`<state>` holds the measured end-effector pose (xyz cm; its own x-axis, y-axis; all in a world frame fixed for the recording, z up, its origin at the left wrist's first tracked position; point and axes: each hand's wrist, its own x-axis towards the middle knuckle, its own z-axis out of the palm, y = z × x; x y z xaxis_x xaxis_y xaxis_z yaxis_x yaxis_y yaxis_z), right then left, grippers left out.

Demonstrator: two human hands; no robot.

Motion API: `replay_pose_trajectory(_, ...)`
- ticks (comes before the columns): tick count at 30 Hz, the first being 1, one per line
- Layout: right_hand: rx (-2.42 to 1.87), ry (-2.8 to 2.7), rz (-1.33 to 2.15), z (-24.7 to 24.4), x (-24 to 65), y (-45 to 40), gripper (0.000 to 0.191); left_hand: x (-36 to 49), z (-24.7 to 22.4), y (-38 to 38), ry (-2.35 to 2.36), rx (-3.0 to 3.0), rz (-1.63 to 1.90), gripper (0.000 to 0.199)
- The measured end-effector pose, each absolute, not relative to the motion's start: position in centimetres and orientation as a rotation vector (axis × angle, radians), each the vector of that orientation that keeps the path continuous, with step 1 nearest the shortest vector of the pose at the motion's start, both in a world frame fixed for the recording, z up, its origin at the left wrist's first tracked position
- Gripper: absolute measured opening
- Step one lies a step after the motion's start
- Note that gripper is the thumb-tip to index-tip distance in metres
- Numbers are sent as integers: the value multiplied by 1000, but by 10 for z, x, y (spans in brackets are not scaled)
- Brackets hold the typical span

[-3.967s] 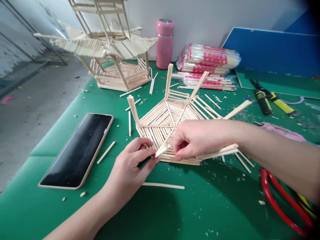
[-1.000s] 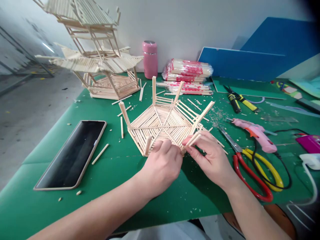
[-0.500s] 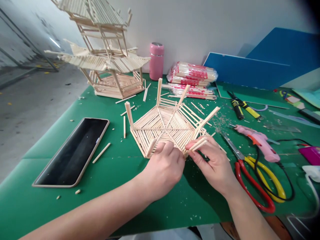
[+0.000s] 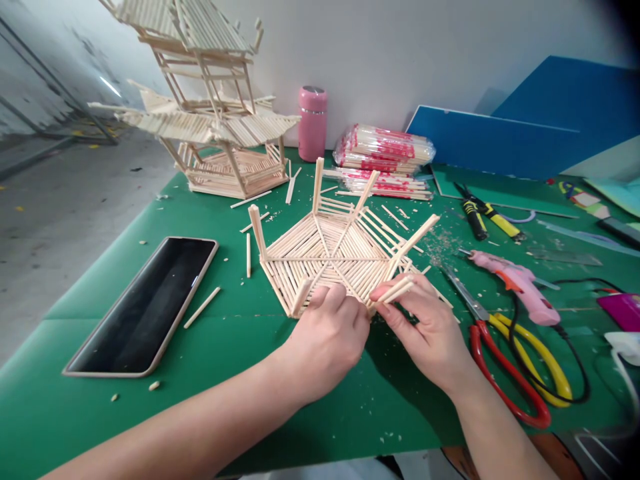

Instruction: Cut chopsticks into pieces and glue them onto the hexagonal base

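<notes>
A hexagonal base (image 4: 293, 250) built of wooden sticks lies on the green table, with posts standing at its corners and low railings along its far right side. My right hand (image 4: 427, 330) is closed at the front right corner, thumb and fingers pinching a post of wooden sticks (image 4: 399, 289) that leans up to the right. At the base's front edge my left hand (image 4: 330, 337) is closed, knuckles up, beside the front left post (image 4: 301, 298). Its fingertips are hidden behind the hand, so I cannot make out what they hold.
A stick-built pagoda (image 4: 215, 127) stands back left, near a pink flask (image 4: 313, 123) and wrapped chopstick packs (image 4: 385, 150). A phone (image 4: 145, 307) lies left. Scissors (image 4: 510, 353), a pink glue gun (image 4: 520, 283) and pliers (image 4: 487, 212) lie right. Blue boards (image 4: 500, 140) lean behind.
Almost nothing differs. Both hands keep their places at the front edge of the base, and the view has shifted very slightly.
</notes>
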<state>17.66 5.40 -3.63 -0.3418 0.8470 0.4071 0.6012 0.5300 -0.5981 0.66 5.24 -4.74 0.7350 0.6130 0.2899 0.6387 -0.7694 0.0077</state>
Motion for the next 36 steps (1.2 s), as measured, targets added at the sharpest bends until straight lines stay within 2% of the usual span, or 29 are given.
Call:
replay_pose_trajectory(13,-1135,-2065,456,-37,177,55,15,6,-47,54,-1041,-2872,-452,21)
replay_pose_trajectory(36,-1148,-2060,473,-37,178,55,14,3,-46,59,-1045,-3025,-486,18)
